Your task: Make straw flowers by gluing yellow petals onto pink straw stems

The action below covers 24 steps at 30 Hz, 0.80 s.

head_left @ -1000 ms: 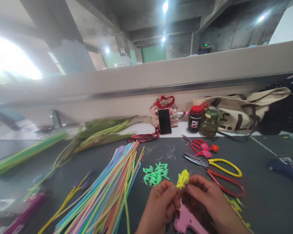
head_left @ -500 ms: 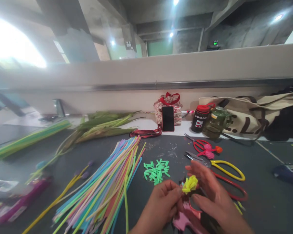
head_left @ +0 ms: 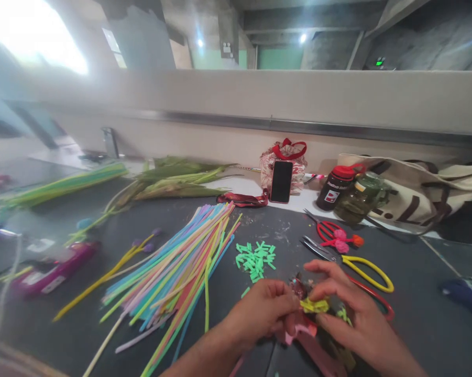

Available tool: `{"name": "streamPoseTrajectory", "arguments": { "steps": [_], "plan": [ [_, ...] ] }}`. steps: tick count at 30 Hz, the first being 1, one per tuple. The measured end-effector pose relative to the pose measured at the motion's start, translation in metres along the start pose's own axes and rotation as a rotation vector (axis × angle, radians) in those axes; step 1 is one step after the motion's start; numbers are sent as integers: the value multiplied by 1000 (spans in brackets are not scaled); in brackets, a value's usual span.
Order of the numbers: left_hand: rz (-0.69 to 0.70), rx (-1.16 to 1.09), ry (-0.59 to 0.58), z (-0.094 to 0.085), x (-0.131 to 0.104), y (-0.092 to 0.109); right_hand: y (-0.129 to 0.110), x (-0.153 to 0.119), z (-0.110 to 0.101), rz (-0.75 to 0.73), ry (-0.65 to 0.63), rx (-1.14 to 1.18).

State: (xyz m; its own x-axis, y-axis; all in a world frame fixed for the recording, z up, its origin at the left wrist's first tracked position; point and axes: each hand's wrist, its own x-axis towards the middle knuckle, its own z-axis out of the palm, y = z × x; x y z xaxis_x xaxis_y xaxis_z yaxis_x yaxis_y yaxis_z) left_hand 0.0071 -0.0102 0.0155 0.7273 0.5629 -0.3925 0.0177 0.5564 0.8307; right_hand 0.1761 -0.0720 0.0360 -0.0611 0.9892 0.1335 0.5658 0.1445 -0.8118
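A small yellow pom-pom-like bundle [head_left: 314, 306] of short fuzzy strands sits between my two hands. With thumb and forefinger pinched together, my left hand [head_left: 265, 309] grips its left end. My right hand [head_left: 355, 319] closes its thumb and a fingertip on the right side of the bundle, the forefinger stretched out above. Below my hands lies a pink tool [head_left: 300, 331], partly hidden, so its kind is unclear. Just beyond my left hand is a pile of short green pieces [head_left: 256, 259].
Many coloured pipe cleaners [head_left: 173, 262] lie left of centre. Yellow-handled scissors [head_left: 367, 267] and red-handled scissors [head_left: 326, 230] lie to the right. Farther back are a phone [head_left: 281, 181], a black bottle [head_left: 335, 188], a green jug [head_left: 361, 199] and corn husks [head_left: 173, 183].
My right thumb and fingers have closed in on the yellow bundle, which now looks flatter. Both hands have shifted slightly, and the camera view has turned left and down.
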Motion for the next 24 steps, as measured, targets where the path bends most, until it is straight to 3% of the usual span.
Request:
{"name": "streamPoseTrajectory", "arguments": {
  "steps": [16,24],
  "plan": [
    [20,76,6,-6,8,-17,8,2,5,-66,-116,-132],
    [6,129,3,-6,7,-16,5,2,7,-80,-111,-97]
  ]
}}
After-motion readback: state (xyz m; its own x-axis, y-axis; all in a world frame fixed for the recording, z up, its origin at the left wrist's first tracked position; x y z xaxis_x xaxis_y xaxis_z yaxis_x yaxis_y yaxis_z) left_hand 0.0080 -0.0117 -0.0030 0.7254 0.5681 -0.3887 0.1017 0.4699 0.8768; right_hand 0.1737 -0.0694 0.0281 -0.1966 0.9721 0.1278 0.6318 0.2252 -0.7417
